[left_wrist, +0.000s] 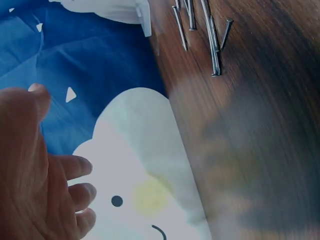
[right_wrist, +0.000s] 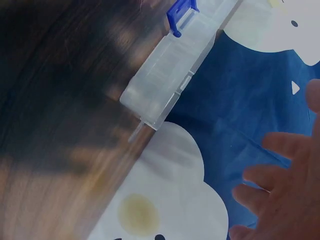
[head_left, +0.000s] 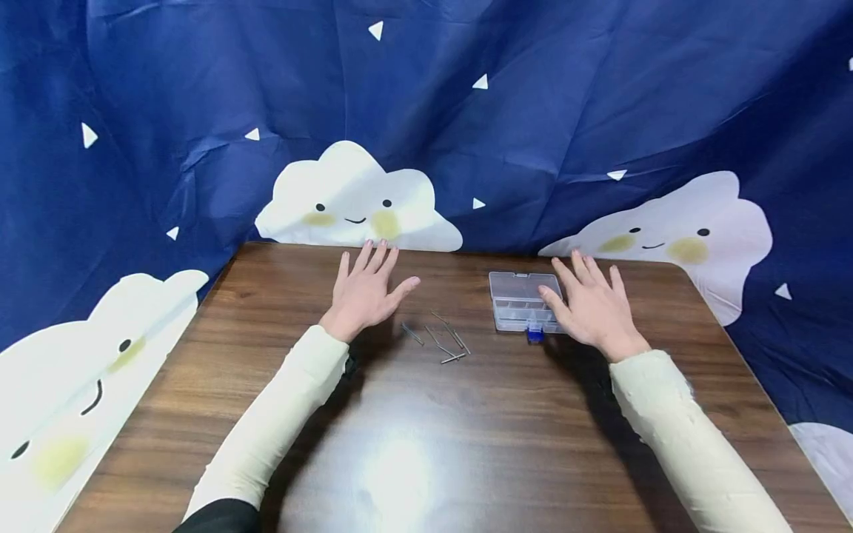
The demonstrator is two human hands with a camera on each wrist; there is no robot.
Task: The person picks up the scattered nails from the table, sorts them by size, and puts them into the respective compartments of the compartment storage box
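While both hands [head_left: 360, 297] [head_left: 595, 312] are spread wide, nails [head_left: 453, 358] lie near the open, divided box [head_left: 521, 289].

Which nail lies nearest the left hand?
In the head view, the leftmost nail; the other nails lie farther right from the left hand, toward the clear box.
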